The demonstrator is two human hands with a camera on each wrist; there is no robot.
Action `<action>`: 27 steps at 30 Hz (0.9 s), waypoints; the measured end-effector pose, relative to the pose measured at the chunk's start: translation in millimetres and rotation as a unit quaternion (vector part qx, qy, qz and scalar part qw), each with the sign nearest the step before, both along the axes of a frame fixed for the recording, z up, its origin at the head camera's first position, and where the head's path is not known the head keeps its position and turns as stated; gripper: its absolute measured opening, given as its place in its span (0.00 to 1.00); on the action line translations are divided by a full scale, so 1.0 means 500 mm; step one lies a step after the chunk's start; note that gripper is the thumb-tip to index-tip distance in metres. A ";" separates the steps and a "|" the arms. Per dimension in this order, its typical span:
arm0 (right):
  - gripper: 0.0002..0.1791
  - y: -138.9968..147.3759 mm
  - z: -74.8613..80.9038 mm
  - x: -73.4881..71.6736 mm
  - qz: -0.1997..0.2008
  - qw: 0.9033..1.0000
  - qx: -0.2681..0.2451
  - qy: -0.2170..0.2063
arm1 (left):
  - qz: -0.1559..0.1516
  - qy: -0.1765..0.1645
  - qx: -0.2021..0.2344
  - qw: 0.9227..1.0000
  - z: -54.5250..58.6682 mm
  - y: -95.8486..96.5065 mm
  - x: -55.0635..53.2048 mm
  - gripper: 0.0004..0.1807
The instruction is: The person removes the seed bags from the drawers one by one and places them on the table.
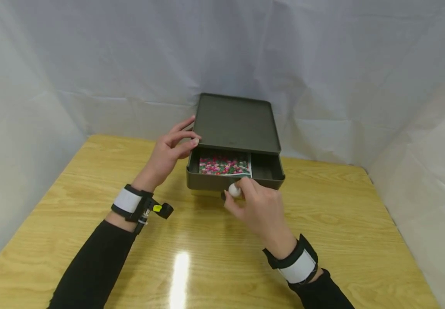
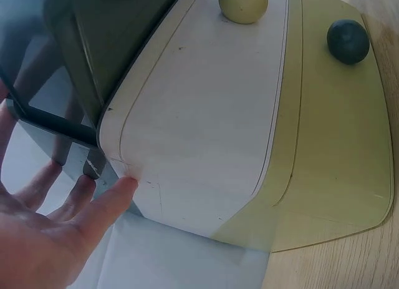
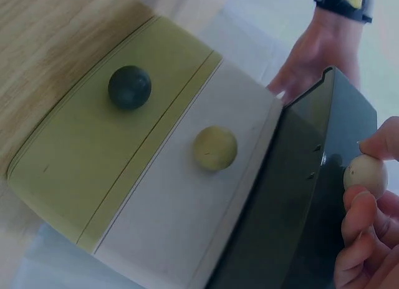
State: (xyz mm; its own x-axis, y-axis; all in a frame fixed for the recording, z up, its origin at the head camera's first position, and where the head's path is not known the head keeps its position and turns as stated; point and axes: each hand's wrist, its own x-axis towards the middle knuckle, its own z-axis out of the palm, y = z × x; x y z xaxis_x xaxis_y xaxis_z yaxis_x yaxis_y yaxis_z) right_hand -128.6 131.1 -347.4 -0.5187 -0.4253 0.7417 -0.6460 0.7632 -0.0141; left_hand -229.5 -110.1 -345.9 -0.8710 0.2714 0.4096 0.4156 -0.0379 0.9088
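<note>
A small chest of drawers with a dark grey-green top (image 1: 238,122) stands at the back of the table. Its dark top drawer (image 1: 207,181) is pulled partly out, and a flower photo (image 1: 224,165) lies inside, left of a divider. My right hand (image 1: 261,208) pinches this drawer's round white knob (image 3: 365,175) between thumb and fingers. With spread fingers, my left hand (image 1: 164,156) touches the chest's left side near the top's front corner. Below are a white drawer (image 3: 181,195) with a yellowish knob (image 3: 215,148) and a yellow-green drawer (image 3: 68,176) with a dark knob (image 3: 129,87).
The chest stands on a wooden table (image 1: 334,223) close to a hanging whitish sheet (image 1: 160,56). More sheeting (image 1: 423,128) hangs along the right side and the left. Each wrist wears a black strap (image 1: 131,204) with a white patch.
</note>
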 end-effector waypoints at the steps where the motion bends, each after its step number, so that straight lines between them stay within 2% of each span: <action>1: 0.13 0.001 0.000 0.007 0.003 1.000 0.000 0.002 | -0.002 0.000 0.000 1.000 -0.001 0.000 0.000 0.16; 4: 0.12 0.003 0.001 0.027 0.016 1.000 -0.004 0.011 | -0.005 0.001 -0.004 1.000 -0.002 0.000 0.002 0.17; 16: 0.13 0.001 0.002 0.101 0.016 0.997 0.015 0.074 | 0.001 0.010 -0.011 1.000 -0.004 0.000 -0.001 0.17; 21: 0.14 -0.007 0.005 0.123 0.027 0.997 0.023 0.074 | 0.013 0.019 -0.020 1.000 -0.005 -0.003 0.002 0.18; 24: 0.14 -0.011 0.012 0.132 0.036 0.997 0.018 0.073 | 0.014 0.018 -0.023 0.999 0.004 -0.004 0.012 0.18; 27: 0.14 -0.011 0.022 0.138 0.042 0.996 0.024 0.070 | 0.020 0.026 -0.033 0.999 0.024 0.000 0.028 0.18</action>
